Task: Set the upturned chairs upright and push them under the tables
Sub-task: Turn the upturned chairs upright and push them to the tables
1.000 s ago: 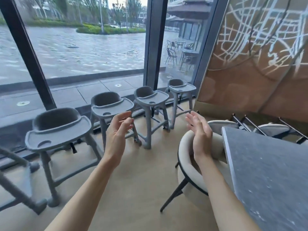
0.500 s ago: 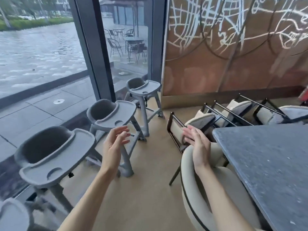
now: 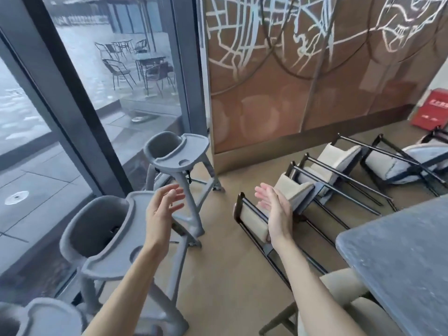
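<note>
Hands raised in front, apart, palms turned toward each other, fingers straight, gripping nothing. Left hand (image 3: pixel 163 215) hanging over the tray of a grey plastic high chair (image 3: pixel 104 241), not touching it. Right hand (image 3: pixel 275 213) lying just in front of the nearest overturned chair with cream cushion and black metal frame (image 3: pixel 252 220); contact with it not determinable. Chair resting on the floor, black legs running back and to the right toward the dark grey stone-look table (image 3: pixel 397 267). Two further cream overturned chairs (image 3: pixel 339 158) lying beyond, to the right. Right hand judged nearer; left needing to cross over.
</note>
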